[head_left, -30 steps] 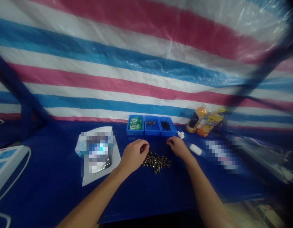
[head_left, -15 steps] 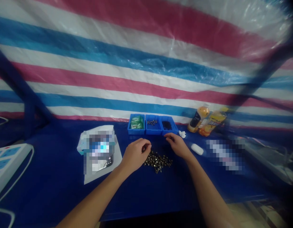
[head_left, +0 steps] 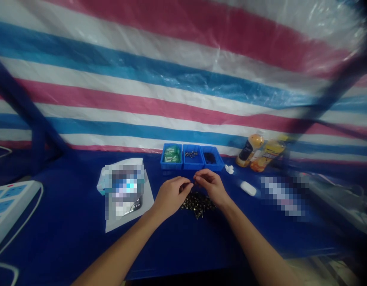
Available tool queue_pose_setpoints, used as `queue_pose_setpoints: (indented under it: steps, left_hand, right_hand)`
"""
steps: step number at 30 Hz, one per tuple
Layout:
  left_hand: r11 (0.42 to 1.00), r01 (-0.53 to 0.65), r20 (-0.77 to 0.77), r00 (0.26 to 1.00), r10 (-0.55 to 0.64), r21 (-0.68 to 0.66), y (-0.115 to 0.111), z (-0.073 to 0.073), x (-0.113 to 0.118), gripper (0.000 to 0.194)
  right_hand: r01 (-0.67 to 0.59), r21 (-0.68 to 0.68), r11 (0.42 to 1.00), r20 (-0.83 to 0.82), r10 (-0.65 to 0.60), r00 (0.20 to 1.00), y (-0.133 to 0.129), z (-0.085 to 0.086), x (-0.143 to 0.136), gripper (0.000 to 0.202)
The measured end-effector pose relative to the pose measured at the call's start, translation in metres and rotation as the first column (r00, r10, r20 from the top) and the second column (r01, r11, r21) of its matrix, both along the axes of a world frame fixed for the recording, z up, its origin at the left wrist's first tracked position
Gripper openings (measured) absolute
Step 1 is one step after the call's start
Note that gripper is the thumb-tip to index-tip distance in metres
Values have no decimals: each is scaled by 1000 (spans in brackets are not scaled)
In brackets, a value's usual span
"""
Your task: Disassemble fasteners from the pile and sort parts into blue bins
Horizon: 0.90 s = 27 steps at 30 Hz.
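Observation:
My left hand [head_left: 173,196] is closed in a pinch above the left side of a heap of small brass-coloured metal parts [head_left: 198,204]. What its fingers hold is too small to make out. Close beside it, my right hand [head_left: 212,186] also pinches, thumb and forefinger together, its fingertips almost meeting those of the left. Anything between them is too tiny to name. Just behind the hands stand three blue bins: the left bin [head_left: 171,166] has green-and-white packets, the middle bin [head_left: 193,163] small metal pieces, the right bin [head_left: 214,165] dark small parts.
To the left lie a white sheet [head_left: 112,225] with a packet and a power strip [head_left: 15,206] with its cable. On the right are a crumpled tissue [head_left: 229,169], a white oval case [head_left: 248,188] and two orange drink bottles [head_left: 267,155]. A striped plastic sheet [head_left: 171,107] hangs behind.
My right hand has moved left and slightly down from near the right bin, bringing its fingertips up to my left hand's. My left hand has barely shifted.

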<state>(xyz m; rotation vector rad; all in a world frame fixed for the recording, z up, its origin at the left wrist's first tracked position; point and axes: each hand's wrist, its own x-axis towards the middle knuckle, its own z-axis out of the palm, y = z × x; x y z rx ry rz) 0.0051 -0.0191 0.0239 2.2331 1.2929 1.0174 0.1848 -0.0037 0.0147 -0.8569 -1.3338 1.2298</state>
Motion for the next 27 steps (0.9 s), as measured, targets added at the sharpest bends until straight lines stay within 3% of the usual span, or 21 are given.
queue_pose_setpoints:
  steps: [6,9,13,20,23,27]
  left_hand:
    - [1000,24,-3,1000,-24,18,-2,0,1,21]
    - [999,14,-12,1000,-14,40,0,-1,0,19]
    - [998,3,-38,999,0,69,2,-3,-3,17]
    - [997,5,-59,998,-1,72,2,-3,-3,14]
    - [998,-7,-15,1000,8,59,1,0,-2,17]
    - [999,-31,45,999,31,13,-1,4,-2,23]
  right_hand:
    - [1,39,999,21,-2,1000,-2,5,-3,15]
    - [40,57,998,167,-49,985,-4,7,-2,21]
    - [28,122,992,412,-76,908,-6,11,2,26]
    - [-13,130,991,485,-52,873,-5,10,2,27]
    - [-24,29,999,350,13,937,0,6,5,23]
    - [-58,-159,986,-71,47,996,3,11,16,16]
